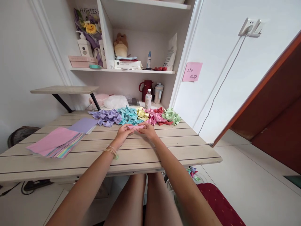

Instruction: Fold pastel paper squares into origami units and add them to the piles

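From my end, I have the left hand [123, 133] and right hand [148, 129] pinched inward, facing each other closely; behind them, the left arm [90, 175] and right arm [180, 175] slant apart, thighs [128, 201] lower between.

1. The folded paper [135, 127] I hold looks matt and thin, with a pressed crease.
2. Beyond it, I see paper shapes [129, 113] with a dry, matt surface and crisp folds.
3. My stack of sheets [53, 140] is smooth, flat, matt paper.
4. My tabletop [94, 159] looks like pale wood boards, smooth with a faint sheen.
5. The shelf [124, 71] looks smooth and painted, softly reflective.
6. The bottle [148, 100] is see-through, glossy plastic.
7. The jug [147, 88] is smooth and shiny; I can't tell metal from plastic.
8. The wall socket [245, 27] looks like smooth plastic.
9. Beside me, the seat cover [217, 204] looks like soft cloth.
10. The floor tiles [231, 166] look hard and smooth, with a light gloss.
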A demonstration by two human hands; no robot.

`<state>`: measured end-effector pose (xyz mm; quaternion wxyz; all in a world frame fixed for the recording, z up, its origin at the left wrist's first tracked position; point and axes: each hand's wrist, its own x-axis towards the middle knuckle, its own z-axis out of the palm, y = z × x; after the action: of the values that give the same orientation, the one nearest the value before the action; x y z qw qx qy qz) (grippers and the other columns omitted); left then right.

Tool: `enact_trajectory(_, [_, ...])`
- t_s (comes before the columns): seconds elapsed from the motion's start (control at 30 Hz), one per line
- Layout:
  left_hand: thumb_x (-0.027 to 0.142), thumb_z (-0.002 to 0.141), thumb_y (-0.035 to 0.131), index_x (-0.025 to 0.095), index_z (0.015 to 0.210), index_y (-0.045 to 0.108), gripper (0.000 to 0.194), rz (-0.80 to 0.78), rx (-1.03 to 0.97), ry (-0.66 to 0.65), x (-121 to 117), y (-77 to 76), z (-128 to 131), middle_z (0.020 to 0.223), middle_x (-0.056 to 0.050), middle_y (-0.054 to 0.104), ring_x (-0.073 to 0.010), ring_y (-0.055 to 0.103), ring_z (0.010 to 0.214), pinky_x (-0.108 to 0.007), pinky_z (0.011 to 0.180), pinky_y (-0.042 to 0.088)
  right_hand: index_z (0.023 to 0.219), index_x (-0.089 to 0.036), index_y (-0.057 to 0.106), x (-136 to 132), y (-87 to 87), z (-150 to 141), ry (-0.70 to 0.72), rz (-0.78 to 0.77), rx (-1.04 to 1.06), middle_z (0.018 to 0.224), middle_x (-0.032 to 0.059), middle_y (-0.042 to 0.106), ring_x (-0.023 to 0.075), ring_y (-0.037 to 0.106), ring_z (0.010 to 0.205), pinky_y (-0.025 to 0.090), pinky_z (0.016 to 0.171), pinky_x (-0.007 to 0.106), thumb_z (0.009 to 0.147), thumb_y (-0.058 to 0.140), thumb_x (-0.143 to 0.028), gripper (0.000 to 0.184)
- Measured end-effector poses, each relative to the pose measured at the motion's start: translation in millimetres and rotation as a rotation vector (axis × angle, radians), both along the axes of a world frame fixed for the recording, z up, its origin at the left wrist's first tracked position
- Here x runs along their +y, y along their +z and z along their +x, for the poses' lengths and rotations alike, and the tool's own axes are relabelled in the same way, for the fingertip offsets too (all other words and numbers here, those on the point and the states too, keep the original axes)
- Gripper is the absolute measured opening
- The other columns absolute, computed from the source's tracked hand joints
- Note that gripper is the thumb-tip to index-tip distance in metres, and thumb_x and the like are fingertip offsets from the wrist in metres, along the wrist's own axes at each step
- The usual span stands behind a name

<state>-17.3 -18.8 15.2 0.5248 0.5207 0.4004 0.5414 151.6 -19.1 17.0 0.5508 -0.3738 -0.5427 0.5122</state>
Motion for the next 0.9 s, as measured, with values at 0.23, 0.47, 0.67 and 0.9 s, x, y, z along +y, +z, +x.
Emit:
enact_trajectory(0.23, [0.032, 0.055, 0.083, 0.012, 0.084, 0.064, 0.041, 0.069, 0.062, 0.031, -0.1, -1.0, -0.3, 0.072, -0.007, 0.072, -0.0165, 0.067, 0.065, -0.028, 0.067, 0.053, 0.079, -0.018, 0.063, 1.0, -0.1, -4.2, 0.044, -0.077, 0.054, 0.06, -0.0002, 0.066, 0.0154, 0.065, 0.058, 0.056, 0.06, 0.028, 0.061, 0.08, -0.032, 0.028])
enact_trajectory(0.47, [0.04, 0.064, 0.077, 0.013, 0.092, 0.063, 0.041, 0.077, 0.011, 0.066, 2.9, 1.2, 0.7, 0.079, -0.008, 0.073, -0.0197, 0.07, 0.068, -0.031, 0.066, 0.056, 0.086, -0.02, 0.064, 4.1, 1.8, -1.9, -0.059, -0.096, 0.1, 0.067, 0.0, 0.067, 0.017, 0.068, 0.063, 0.058, 0.063, 0.03, 0.078, 0.065, -0.03, 0.013])
enact_trajectory(0.67, [0.04, 0.066, 0.076, 0.012, 0.092, 0.065, 0.04, 0.069, -0.07, 0.129, 4.1, 1.9, 0.0, 0.077, -0.007, 0.072, -0.0171, 0.07, 0.071, -0.028, 0.068, 0.055, 0.088, -0.02, 0.065, 5.8, -2.1, -0.3, -0.096, 0.017, 0.043, 0.068, -0.0004, 0.065, 0.018, 0.069, 0.068, 0.058, 0.068, 0.032, 0.074, 0.066, -0.039, 0.023])
enact_trajectory(0.9, [0.05, 0.064, 0.075, 0.012, 0.089, 0.066, 0.046, 0.104, 0.007, 0.237, 8.4, -1.0, -4.9, 0.051, 0.002, 0.061, -0.0083, 0.056, 0.045, -0.018, 0.044, 0.041, 0.079, -0.019, 0.063, 0.6, -0.6, -0.4, -0.058, 0.12, -0.068, 0.064, 0.0015, 0.066, 0.0167, 0.064, 0.06, 0.053, 0.06, 0.029, 0.064, 0.074, -0.048, 0.035])
